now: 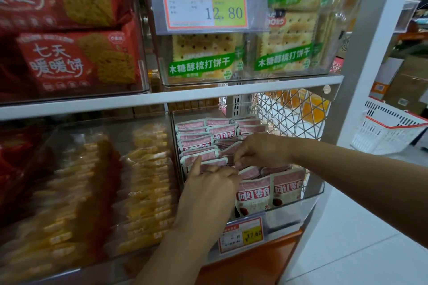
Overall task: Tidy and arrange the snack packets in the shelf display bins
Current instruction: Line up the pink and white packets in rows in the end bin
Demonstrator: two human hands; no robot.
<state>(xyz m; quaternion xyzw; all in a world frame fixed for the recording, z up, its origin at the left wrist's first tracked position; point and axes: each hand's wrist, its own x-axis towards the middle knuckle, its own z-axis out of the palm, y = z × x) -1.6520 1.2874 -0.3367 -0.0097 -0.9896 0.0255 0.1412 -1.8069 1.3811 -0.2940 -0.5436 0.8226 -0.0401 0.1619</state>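
Several small pink-and-white snack packets (253, 190) stand in rows inside a clear display bin (312, 194) on the lower shelf, right of centre. My left hand (208, 183) reaches into the bin's front left part, fingers curled onto the top edges of packets there, index finger pointing up against one. My right hand (259, 150) comes in from the right over the middle rows and pinches the top of a packet (228, 152). The packets beneath both hands are hidden.
A clear bin of yellow-orange packets (143, 183) sits left of the pink ones. On the shelf above are green cracker packs (284, 53) and red biscuit packs (76, 62). Price tags (242, 235) hang on the bin fronts. A white shopping basket (389, 132) stands on the floor at right.
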